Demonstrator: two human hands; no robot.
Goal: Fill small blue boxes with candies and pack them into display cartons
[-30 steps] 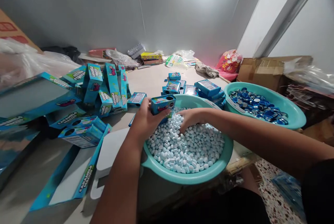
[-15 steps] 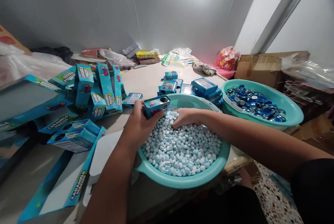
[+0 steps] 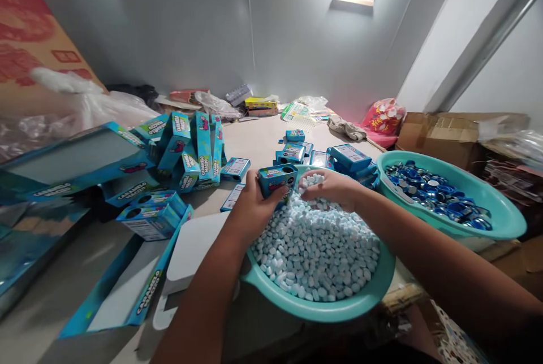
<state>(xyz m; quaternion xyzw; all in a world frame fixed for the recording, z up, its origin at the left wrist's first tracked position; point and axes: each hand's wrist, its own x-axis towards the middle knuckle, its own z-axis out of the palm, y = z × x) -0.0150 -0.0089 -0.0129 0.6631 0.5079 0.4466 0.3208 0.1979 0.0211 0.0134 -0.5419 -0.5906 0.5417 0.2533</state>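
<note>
Counter (image 3: 265, 129): under the candy basin (image 3: 322, 313).
Candy basin: turquoise, heaped with pale tablets (image 3: 314, 256).
Cap basin (image 3: 511, 216): right of candy basin; blue caps (image 3: 441, 191) inside.
Left hand (image 3: 255, 208): fingers wrapped round printed blue box (image 3: 271, 184), at candy basin's far-left rim.
Right hand (image 3: 335, 187): fingers curled in, cupping tablets above candy basin's heap.

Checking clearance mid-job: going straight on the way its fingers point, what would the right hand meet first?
Most likely the small blue box in the left hand: the right hand, holding pale tablets, points toward it. Depth is hard to judge from one view.
</note>
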